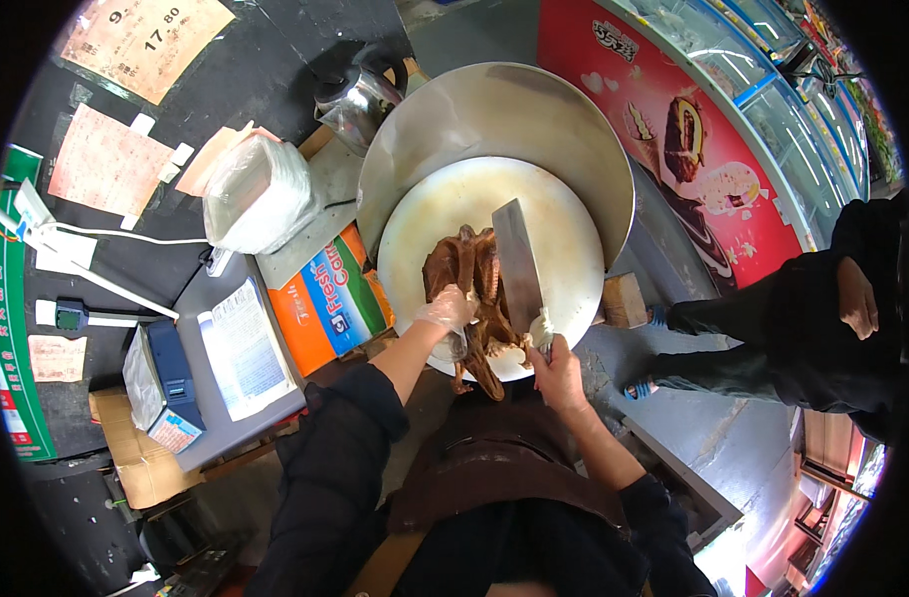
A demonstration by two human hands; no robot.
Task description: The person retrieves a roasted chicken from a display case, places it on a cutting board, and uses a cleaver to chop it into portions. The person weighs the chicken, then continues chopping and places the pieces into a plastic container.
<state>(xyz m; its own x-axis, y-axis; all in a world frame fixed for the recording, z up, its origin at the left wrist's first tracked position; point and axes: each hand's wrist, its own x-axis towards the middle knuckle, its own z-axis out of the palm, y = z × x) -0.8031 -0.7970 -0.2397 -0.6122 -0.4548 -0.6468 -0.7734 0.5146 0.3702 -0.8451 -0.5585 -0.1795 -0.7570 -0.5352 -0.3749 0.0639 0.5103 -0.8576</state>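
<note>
A brown roasted duck (464,267), its body split open, lies on a round white chopping board (564,229). My left hand (449,310), in a clear plastic glove, is closed on the duck near its middle. My right hand (558,376), which looks bare, grips a cleaver (517,264) by its pale wrapped handle. The broad blade stands just right of the duck, its end pointing away from me. Part of the duck hangs toward the board's near edge, between my hands.
A tall curved metal guard (494,95) rings the board's far side. At left are a metal kettle (360,104), a stack of plastic bags (258,194), a colourful carton (327,294) and a grey table (238,388). A person (773,318) stands at right beside a red freezer (673,129).
</note>
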